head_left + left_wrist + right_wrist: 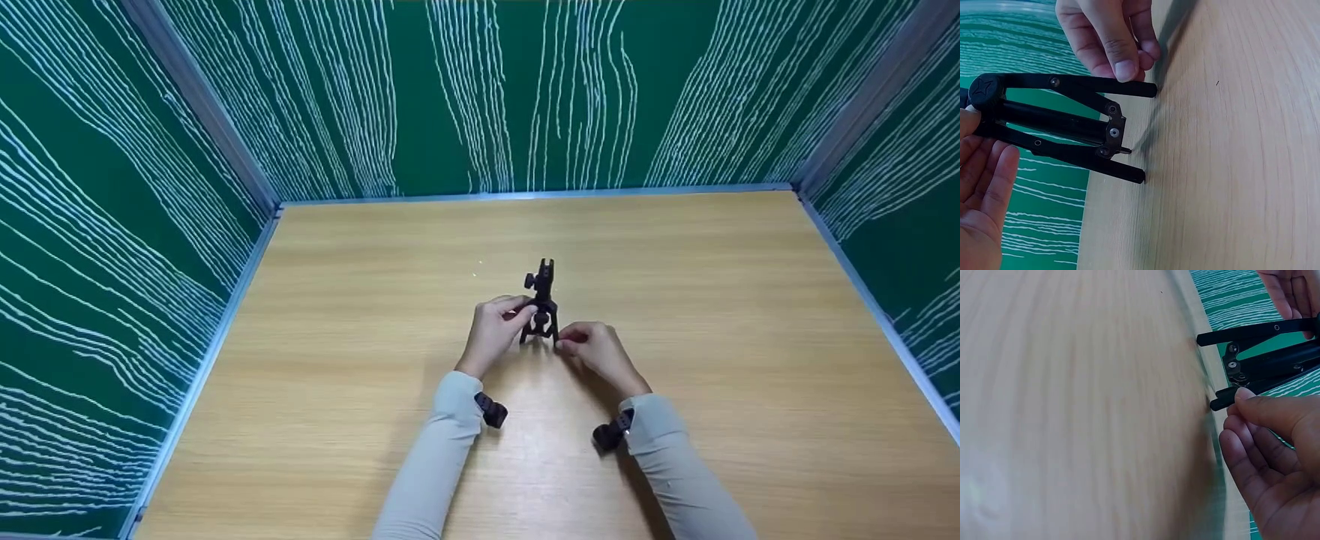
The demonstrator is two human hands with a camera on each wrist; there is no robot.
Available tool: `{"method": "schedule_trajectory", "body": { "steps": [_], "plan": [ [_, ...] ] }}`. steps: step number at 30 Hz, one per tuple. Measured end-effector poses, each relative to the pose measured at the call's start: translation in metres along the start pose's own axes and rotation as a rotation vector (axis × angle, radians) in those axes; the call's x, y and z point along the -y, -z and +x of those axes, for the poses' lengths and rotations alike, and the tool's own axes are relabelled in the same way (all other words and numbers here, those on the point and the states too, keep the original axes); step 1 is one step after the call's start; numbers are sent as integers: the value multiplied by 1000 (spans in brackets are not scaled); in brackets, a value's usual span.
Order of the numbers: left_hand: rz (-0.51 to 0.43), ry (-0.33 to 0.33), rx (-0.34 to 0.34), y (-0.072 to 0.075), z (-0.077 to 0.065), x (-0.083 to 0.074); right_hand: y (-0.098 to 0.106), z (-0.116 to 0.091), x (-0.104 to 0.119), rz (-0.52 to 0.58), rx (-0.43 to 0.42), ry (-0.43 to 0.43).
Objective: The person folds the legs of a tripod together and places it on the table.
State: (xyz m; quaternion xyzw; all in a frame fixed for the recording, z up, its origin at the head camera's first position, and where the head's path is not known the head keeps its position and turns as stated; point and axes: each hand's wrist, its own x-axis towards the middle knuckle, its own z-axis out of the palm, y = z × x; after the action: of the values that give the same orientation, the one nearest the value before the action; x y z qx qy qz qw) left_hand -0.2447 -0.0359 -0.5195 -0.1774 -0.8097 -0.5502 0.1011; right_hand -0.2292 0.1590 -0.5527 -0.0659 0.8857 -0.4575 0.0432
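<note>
A small black tripod (544, 289) stands upright on the table with its legs slightly spread. Its top ends in a two-pronged head, and a knob (529, 280) sticks out to the left. My left hand (495, 330) holds the tripod at the hub where the legs meet, thumb and fingertips on it. Low down on the right side, my right hand (598, 352) pinches one leg (1140, 88) near its foot between thumb and fingers. Hinged braces (1114, 129) join the legs to the centre column (1264, 365).
The light wooden table (360, 300) has a pale metal edge at the back and sides. Green panels (412, 97) with white wavy lines enclose it on three sides. Tiny white specks lie left of the tripod. A small black camera sits on each wrist.
</note>
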Motion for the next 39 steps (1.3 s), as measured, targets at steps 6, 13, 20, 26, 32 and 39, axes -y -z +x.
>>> {"method": "schedule_trajectory", "body": {
  "steps": [6, 13, 20, 26, 32, 39],
  "plan": [
    [-6, -4, -1, 1, 0, 1, -3, 2, 1, 10, 0, 7],
    [-4, -10, -5, 1, 1, 2, -5, 4, 1, 25, 1, 13],
    [-15, 17, -2, 1, 2, 2, -5, 4, 1, 45, 3, 18],
    [-59, 10, -4, 1, 1, 4, -6, 3, 1, 28, -15, 20],
    [-58, 32, 3, 5, 2, 4, -10, 2, 0, 56, -4, -2],
    [-16, 24, -6, 9, 4, 5, -14, 0, 2, 87, 16, -12]
  ]
}}
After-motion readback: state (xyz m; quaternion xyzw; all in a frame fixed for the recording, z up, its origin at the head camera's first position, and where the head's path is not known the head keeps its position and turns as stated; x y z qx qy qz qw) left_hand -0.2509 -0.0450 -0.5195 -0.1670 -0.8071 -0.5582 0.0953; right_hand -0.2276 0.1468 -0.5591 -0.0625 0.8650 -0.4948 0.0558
